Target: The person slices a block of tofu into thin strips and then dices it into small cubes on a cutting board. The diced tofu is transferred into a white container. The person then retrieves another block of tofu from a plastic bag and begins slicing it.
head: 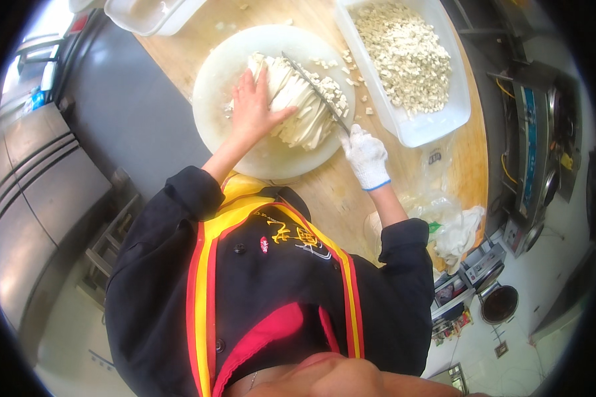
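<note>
Pale, noodle-like food strips point(303, 106) lie bundled on a round white cutting board point(213, 94). My left hand point(256, 106), bare, rests on the left side of the strips with its fingers spread and its thumb out across them. In a white knitted glove, my right hand point(366, 154) grips a knife point(318, 92) at the board's right edge; the handle is hidden in the fist. The blade runs up and left along the strips' cut right side. Small cut pieces point(335, 97) lie beyond the blade, on the board's right part.
A white plastic tub point(412, 131) of diced pale pieces point(402, 54) stands to the right on the wooden table point(323, 196). Stray bits lie between tub and board. Clear plastic bags point(437, 213) lie near my right forearm. Another tub point(151, 20) sits at the far left.
</note>
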Motion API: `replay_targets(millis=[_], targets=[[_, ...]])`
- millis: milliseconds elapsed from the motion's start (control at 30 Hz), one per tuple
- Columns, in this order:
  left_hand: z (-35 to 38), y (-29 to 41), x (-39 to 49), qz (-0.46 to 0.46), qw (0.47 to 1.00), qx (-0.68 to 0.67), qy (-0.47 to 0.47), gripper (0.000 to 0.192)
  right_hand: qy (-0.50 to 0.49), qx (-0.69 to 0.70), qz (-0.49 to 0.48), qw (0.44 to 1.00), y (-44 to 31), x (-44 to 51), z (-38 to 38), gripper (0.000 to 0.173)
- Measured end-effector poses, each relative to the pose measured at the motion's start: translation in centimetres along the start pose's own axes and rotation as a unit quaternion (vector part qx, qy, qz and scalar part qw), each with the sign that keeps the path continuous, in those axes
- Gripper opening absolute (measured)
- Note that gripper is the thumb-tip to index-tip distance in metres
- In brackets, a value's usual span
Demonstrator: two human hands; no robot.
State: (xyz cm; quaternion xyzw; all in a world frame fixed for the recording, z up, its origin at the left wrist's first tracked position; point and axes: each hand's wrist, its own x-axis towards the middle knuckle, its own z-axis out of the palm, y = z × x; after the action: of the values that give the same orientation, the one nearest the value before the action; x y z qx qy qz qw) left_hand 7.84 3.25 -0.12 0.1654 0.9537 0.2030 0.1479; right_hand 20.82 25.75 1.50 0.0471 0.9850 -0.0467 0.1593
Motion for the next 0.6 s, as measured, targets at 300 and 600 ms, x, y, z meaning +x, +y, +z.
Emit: replay_targets(millis=[300,600], targets=[[1.3,-2.0,1.2,0.018,0.996,-0.055,0.061,0.097,0.018,0.098,0.014,0.995,0.2,-1.7,-4.9,0.037],[-0.4,-1.2,1.5,-0.004,0.998,-0.063,0.002,0.092,-0.013,0.067,0.019,0.998,-0.9,-2.3,-4.5,0.034]])
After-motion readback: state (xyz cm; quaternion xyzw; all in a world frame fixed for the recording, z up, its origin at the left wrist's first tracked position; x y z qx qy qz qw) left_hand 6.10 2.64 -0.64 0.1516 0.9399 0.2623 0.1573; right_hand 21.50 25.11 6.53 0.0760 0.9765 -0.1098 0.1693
